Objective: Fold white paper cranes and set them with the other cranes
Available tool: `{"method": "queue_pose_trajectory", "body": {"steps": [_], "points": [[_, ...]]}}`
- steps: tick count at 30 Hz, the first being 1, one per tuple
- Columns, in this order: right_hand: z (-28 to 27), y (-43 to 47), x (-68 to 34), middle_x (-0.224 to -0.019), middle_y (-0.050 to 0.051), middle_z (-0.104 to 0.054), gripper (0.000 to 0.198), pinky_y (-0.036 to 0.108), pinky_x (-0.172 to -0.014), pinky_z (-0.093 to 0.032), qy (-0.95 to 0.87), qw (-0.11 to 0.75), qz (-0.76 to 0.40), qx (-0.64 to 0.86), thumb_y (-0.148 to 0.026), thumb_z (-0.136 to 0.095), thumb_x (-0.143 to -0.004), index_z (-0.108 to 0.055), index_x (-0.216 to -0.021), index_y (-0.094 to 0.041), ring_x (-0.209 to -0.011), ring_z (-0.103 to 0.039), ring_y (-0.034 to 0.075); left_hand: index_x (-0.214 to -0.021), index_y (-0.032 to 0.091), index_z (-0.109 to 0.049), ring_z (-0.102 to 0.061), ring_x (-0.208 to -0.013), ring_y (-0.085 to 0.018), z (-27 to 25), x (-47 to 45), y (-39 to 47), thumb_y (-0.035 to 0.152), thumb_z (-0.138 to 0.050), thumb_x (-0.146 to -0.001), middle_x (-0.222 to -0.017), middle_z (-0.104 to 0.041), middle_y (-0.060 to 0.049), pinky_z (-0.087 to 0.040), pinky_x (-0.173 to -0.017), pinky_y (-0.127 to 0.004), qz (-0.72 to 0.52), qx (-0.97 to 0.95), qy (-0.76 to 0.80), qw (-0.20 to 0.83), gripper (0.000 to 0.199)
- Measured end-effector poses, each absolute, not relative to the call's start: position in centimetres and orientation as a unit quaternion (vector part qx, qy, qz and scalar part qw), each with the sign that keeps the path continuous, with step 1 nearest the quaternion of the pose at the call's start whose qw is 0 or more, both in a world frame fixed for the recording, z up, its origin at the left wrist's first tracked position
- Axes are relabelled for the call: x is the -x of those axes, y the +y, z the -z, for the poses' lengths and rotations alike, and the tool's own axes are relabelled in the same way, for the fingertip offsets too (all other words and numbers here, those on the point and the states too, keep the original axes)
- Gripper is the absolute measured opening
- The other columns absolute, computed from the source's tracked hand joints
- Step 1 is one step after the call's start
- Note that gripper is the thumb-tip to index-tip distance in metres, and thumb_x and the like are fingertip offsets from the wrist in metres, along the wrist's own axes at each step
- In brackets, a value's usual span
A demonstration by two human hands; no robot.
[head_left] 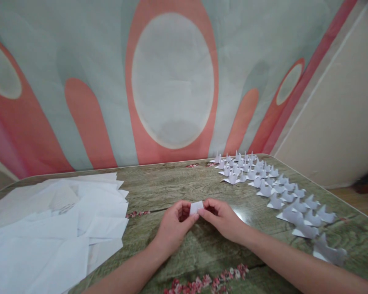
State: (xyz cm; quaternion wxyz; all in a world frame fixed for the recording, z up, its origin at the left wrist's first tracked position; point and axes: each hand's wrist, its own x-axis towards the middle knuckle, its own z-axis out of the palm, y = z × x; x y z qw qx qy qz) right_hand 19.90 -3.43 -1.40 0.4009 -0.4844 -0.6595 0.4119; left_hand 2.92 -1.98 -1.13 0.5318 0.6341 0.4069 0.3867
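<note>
A small folded piece of white paper (196, 207) is held up between my two hands, above the middle of the table. My left hand (175, 222) pinches its left side, with the thumb across the lower edge. On the right side, my right hand (222, 218) grips it with thumb and curled fingers. The thumbs nearly meet in front of the paper. Its inner folds are too small to make out.
Overlapping white paper sheets (49, 237) cover the table's left side. Rows of folded white paper birds (276, 201) stand along the right. The wood-patterned table (171, 185) has printed pink flowers. Behind its far edge hangs a patterned backdrop (171, 81).
</note>
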Motion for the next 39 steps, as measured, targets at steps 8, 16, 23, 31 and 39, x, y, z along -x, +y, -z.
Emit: {"method": "queue_pose_trajectory", "body": {"steps": [8, 16, 23, 31, 39], "points": [[1.4, -3.4, -20.1, -0.065, -0.003, -0.050, 0.024, 0.022, -0.058, -0.035, -0.720, 0.371, -0.331, 0.485, -0.035, -0.052, -0.084, -0.053, -0.069, -0.017, -0.062, -0.044, 0.011, -0.079, 0.014, -0.058, -0.052, -0.065, -0.013, 0.9, -2.4, -1.9, 0.032, -0.058, -0.078, -0.070, -0.058, 0.000, -0.042, -0.060, -0.023, -0.369, -0.652, 0.426, 0.507, 0.018], [1.4, -3.8, -19.7, -0.069, -0.001, -0.054, 0.023, 0.024, -0.060, -0.037, -0.738, 0.346, -0.325, 0.479, -0.036, -0.053, -0.084, -0.059, -0.072, -0.017, -0.065, -0.049, 0.013, -0.076, 0.014, -0.057, -0.052, -0.066, -0.013, 1.1, -2.4, -1.9, 0.034, -0.060, -0.076, -0.070, -0.058, 0.000, -0.042, -0.061, -0.022, -0.407, -0.611, 0.425, 0.529, 0.020], [1.2, -4.2, -19.6, -0.066, -0.002, -0.051, 0.026, 0.024, -0.062, -0.038, -0.751, 0.336, -0.309, 0.477, -0.031, -0.048, -0.086, -0.055, -0.066, -0.017, -0.064, -0.048, 0.012, -0.076, 0.014, -0.056, -0.051, -0.064, -0.012, 1.3, -2.3, -1.9, 0.035, -0.061, -0.076, -0.069, -0.058, 0.000, -0.042, -0.061, -0.022, -0.401, -0.599, 0.411, 0.558, 0.022], [1.3, -4.3, -19.4, -0.074, 0.000, -0.054, 0.021, 0.025, -0.063, -0.039, -0.730, 0.355, -0.328, 0.483, -0.036, -0.049, -0.086, -0.057, -0.079, -0.018, -0.068, -0.050, 0.013, -0.077, 0.014, -0.054, -0.050, -0.064, -0.011, 1.4, -2.1, -2.0, 0.035, -0.059, -0.078, -0.068, -0.055, 0.001, -0.041, -0.062, -0.022, -0.406, -0.607, 0.399, 0.554, 0.022], [1.8, -4.5, -19.4, -0.089, 0.002, -0.049, 0.015, 0.025, -0.063, -0.040, -0.670, 0.474, -0.339, 0.459, -0.034, -0.054, -0.084, -0.052, -0.086, -0.019, -0.072, -0.048, 0.013, -0.076, 0.013, -0.058, -0.050, -0.065, -0.012, 1.2, -2.2, -2.4, 0.028, -0.061, -0.077, -0.069, -0.056, 0.000, -0.040, -0.062, -0.022, -0.395, -0.643, 0.390, 0.528, 0.015]]}}
